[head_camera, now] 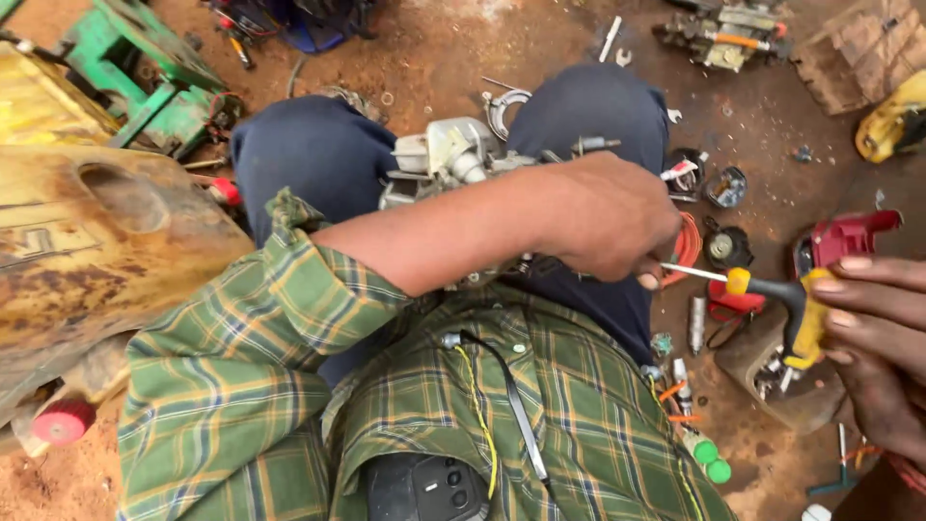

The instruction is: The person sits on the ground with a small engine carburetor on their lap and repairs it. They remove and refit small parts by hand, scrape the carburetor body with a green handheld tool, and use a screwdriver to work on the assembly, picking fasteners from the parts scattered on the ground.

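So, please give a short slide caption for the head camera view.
Left hand pinches the shaft of a yellow-handled screwdriver held by the right hand, above a grey carburetor on the lap.

We wear a green plaid shirt crossed with thin yellow, blue and white lines. Its left sleeve is rolled up to the elbow, so the forearm is bare. The right hand and the left hand are bare too, with no gloves, rings or watch. Dark navy trousers cover both legs, smooth and plain over the knees. Near the chest, a small black device with round buttons sits against the shirt. A thin black strap and a slim yellow cord run from it up across the fabric to a small metal clip.
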